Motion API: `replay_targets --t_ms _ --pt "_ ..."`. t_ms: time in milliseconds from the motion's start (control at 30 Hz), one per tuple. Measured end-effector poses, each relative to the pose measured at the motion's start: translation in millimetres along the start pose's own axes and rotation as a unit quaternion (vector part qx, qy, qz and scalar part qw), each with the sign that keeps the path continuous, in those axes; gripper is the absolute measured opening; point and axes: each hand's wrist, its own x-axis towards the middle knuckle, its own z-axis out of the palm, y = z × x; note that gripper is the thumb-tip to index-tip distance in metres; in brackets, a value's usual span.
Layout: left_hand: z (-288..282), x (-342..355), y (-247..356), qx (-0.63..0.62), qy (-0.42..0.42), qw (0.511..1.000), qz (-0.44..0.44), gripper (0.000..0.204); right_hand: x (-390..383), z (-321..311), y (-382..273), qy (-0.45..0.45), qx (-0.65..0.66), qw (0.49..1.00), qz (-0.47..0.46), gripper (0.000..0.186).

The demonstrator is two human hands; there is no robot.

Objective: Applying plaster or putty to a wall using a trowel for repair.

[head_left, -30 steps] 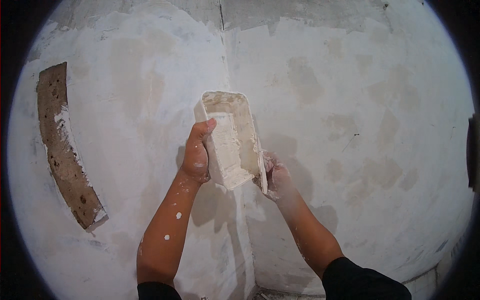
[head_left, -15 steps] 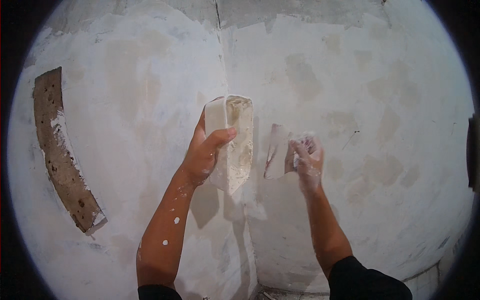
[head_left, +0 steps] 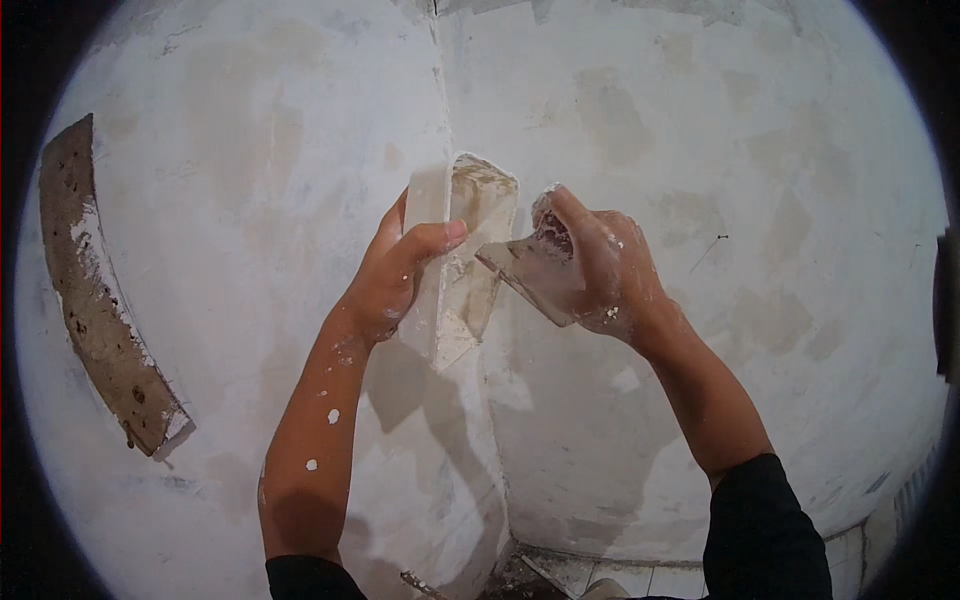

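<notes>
My left hand [head_left: 395, 270] grips a pale rectangular tub [head_left: 427, 300] from the left side, thumb over its rim. The tub is tilted with its open side toward the right, and creamy white paste coats the inside. My right hand [head_left: 610, 270] is closed on a putty knife [head_left: 520, 275] with a wide blade and a paste-crusted handle. The blade points left and down at the tub's open side; I cannot tell whether it touches. White paste spots both hands and my left forearm.
Two patchily plastered walls [head_left: 770, 170] meet in a corner behind the tub. A brown, pitted strip [head_left: 110, 290] with white smears is at the left wall. A thin nail [head_left: 722, 237] sticks out on the right. A tiled floor edge [head_left: 660, 580] shows at the bottom.
The tub has turned from facing me to facing right and risen slightly. My right hand with the knife moved out rightward from the tub, then back toward it, with the blade now aimed at the opening.
</notes>
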Motion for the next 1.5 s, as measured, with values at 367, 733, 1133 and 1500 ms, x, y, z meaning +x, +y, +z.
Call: replay_targets --t_ms 367,733,1133,1500 --pt "2.6 1.9 2.4 0.062 -0.028 0.99 0.123 0.079 1.4 -30.1 -3.6 -0.157 0.063 0.985 0.015 0.045" --pt "-10.3 -3.0 -9.0 -0.097 0.032 0.99 0.097 0.063 -13.0 -7.0 -20.8 0.07 0.117 0.982 0.13 0.018" --pt "-32.3 4.5 -22.6 -0.15 0.032 0.985 0.075 0.063 -22.0 -19.9 -58.9 0.115 0.17 0.97 0.133 0.014" --pt "-31.1 -5.2 -27.3 -0.254 -0.069 0.965 0.02 0.073 -15.2 10.1 -77.1 0.121 0.35 0.898 0.238 0.016"
